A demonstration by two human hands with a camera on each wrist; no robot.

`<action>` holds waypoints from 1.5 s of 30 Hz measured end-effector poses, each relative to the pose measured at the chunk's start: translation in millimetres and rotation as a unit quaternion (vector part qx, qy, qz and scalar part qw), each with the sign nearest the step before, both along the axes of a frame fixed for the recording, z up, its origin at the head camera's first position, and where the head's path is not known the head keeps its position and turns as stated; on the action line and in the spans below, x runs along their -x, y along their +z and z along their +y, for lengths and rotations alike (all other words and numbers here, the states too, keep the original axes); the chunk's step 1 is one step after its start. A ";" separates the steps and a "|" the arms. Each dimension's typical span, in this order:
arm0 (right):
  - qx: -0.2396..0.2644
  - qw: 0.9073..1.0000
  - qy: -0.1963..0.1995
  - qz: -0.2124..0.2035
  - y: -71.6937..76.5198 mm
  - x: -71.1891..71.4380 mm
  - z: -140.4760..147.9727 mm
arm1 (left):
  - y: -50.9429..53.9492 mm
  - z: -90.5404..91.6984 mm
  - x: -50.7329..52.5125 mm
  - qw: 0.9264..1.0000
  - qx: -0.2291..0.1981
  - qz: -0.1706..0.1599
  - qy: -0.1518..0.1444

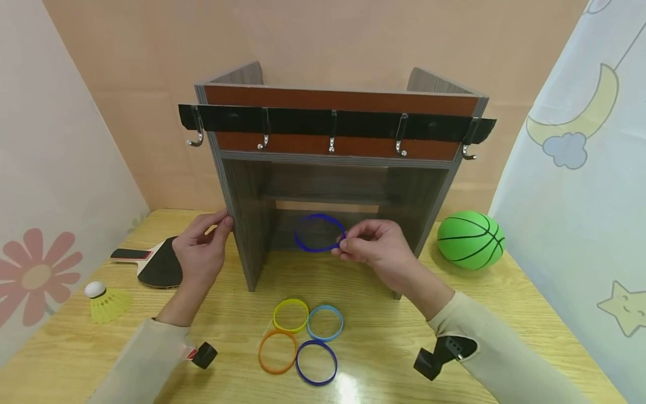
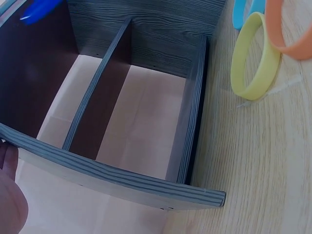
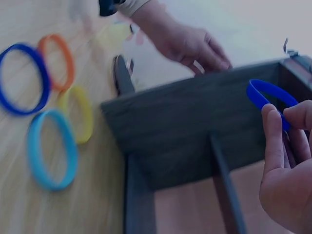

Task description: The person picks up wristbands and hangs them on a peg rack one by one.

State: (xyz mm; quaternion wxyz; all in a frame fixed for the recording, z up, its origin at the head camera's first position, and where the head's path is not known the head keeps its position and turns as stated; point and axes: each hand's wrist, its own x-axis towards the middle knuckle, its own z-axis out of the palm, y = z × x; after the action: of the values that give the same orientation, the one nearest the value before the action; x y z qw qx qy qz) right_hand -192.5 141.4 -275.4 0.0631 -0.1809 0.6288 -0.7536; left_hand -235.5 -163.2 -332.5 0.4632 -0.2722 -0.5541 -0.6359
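On the wooden surface (image 1: 383, 359) stands a grey shelf (image 1: 246, 224), a black strip (image 1: 298, 119) across its front. A green ball (image 1: 470, 240) sits to its right, a black paddle (image 1: 162, 268) to its left. The left hand (image 1: 201, 249) touches the shelf's left side, its grip loosely parted. The right hand (image 1: 381, 249) has a narrow grip. A yellow shuttlecock (image 1: 108, 304) lies near the paddle. The right grip pinches a blue band (image 1: 318, 250) before the shelf's opening; yellow (image 1: 291, 331), light blue (image 1: 342, 324), orange (image 1: 260, 353) and dark blue (image 1: 317, 384) bands lie nearer. Metal hooks (image 1: 332, 134) line the strip.
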 end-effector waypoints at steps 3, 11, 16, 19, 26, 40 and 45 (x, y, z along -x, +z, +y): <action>0.013 1.000 0.008 0.009 13.2 2.5 -18.1 | 0.8 -0.2 0.3 1.000 -0.001 0.000 -0.003; 0.038 0.998 0.036 0.028 44.7 7.8 -56.7 | 1.9 -0.1 0.6 0.999 -0.019 0.009 -0.036; 0.054 0.996 0.048 0.042 60.4 7.1 -79.4 | 1.4 -0.8 -0.3 1.000 -0.015 0.005 -0.025; 0.065 0.995 0.055 0.047 69.7 6.0 -93.0 | 1.1 -1.4 -0.8 1.000 -0.010 0.000 -0.021; 0.077 0.994 0.070 0.045 86.7 3.2 -119.9 | -1.5 -2.5 0.6 0.999 -0.006 0.007 -0.031; 0.097 0.994 0.040 0.032 89.6 9.2 -139.8 | -3.1 -3.5 0.0 1.000 0.023 0.005 0.001; 0.086 0.995 0.038 0.027 86.6 11.1 -140.1 | -2.4 -3.4 0.6 1.000 0.027 0.007 0.009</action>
State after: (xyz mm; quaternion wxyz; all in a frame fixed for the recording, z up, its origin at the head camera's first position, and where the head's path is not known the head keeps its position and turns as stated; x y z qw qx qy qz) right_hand -203.6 1.3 -188.8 0.0582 -0.2297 0.5558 -0.7968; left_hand -236.2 -166.6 -334.9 0.4654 -0.2837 -0.5703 -0.6145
